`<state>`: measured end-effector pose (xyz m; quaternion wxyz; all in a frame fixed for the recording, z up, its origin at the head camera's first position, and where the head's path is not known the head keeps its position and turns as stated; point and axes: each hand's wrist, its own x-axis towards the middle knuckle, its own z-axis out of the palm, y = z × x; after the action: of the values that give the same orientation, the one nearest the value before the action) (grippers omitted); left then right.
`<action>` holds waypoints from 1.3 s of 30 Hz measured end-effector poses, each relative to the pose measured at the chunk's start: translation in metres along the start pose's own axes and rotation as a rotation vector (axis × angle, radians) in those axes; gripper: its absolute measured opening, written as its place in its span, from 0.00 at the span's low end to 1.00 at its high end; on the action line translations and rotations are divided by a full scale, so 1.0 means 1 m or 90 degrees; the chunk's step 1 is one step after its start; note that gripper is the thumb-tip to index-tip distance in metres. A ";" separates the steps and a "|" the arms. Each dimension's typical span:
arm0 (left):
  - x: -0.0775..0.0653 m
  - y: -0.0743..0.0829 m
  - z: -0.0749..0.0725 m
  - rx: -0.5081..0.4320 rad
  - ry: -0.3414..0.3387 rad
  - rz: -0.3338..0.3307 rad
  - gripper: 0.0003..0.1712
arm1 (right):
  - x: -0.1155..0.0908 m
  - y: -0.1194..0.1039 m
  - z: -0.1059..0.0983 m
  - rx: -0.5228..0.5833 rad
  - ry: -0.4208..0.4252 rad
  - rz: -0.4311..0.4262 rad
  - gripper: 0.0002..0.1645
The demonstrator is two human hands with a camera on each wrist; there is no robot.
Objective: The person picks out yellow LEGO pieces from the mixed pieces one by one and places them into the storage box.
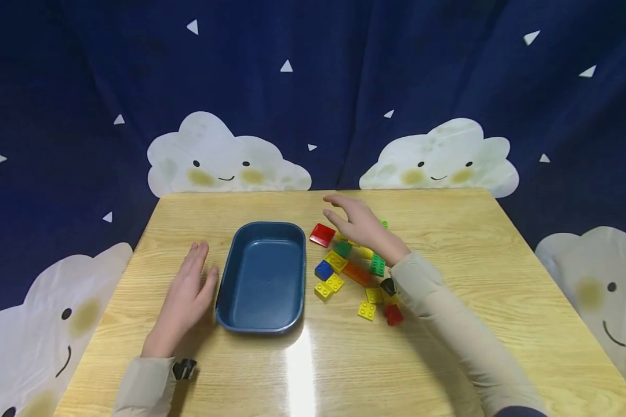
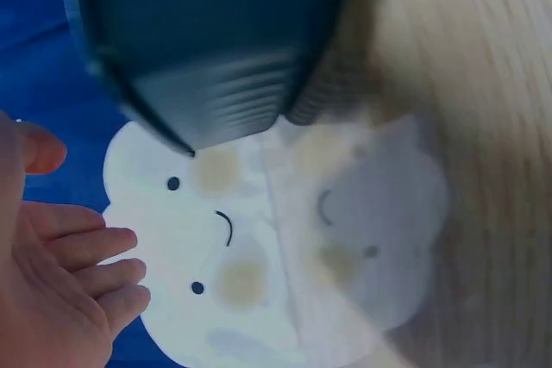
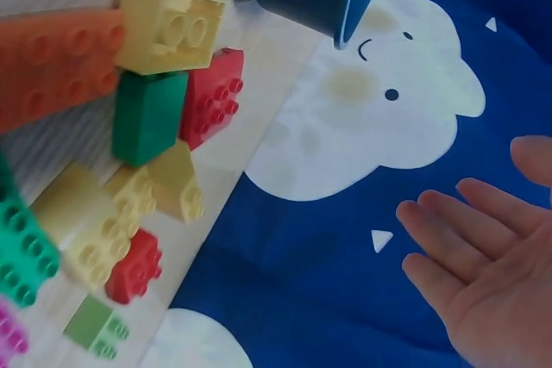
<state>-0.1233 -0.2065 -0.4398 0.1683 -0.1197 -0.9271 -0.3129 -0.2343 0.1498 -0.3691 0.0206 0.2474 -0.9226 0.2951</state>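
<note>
Left of the dark blue tray (image 1: 224, 301), my left hand (image 1: 184, 298) hovers with fingers extended and thumb spread, holding nothing; the left wrist view shows that hand (image 2: 73, 277) apart from the tray wall (image 2: 207, 66). My right hand (image 1: 360, 223) is over the far side of a pile of toy bricks, its fingers loosely bent and nothing in them. Near its fingertips lies a red brick (image 1: 321, 235). In the right wrist view the hand (image 3: 492, 265) is clear of the yellow brick (image 3: 172, 28), green brick (image 3: 148, 118) and orange brick (image 3: 56, 66).
Several yellow bricks (image 1: 367, 311), a blue brick (image 1: 323, 270) and a dark red brick (image 1: 393, 315) lie scattered right of the tray. My right forearm and sleeve (image 1: 448, 324) cover part of the pile. A navy curtain (image 1: 323, 87) with clouds hangs behind the wooden table (image 1: 501, 278).
</note>
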 end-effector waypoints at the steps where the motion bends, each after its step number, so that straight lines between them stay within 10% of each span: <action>1: 0.001 -0.003 0.002 0.010 -0.016 -0.001 0.32 | -0.006 0.000 -0.002 0.000 0.007 -0.004 0.29; 16: 0.012 -0.013 0.019 0.178 -0.143 0.082 0.26 | -0.089 0.015 -0.012 -0.012 0.076 0.019 0.28; 39: 0.012 -0.009 0.023 0.217 -0.219 0.036 0.15 | -0.137 0.045 0.024 -0.015 0.093 0.107 0.27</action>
<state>-0.1425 -0.1980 -0.4572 0.0345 -0.1673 -0.9777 -0.1223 -0.1326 0.2287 -0.4378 0.0662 0.1470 -0.9395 0.3023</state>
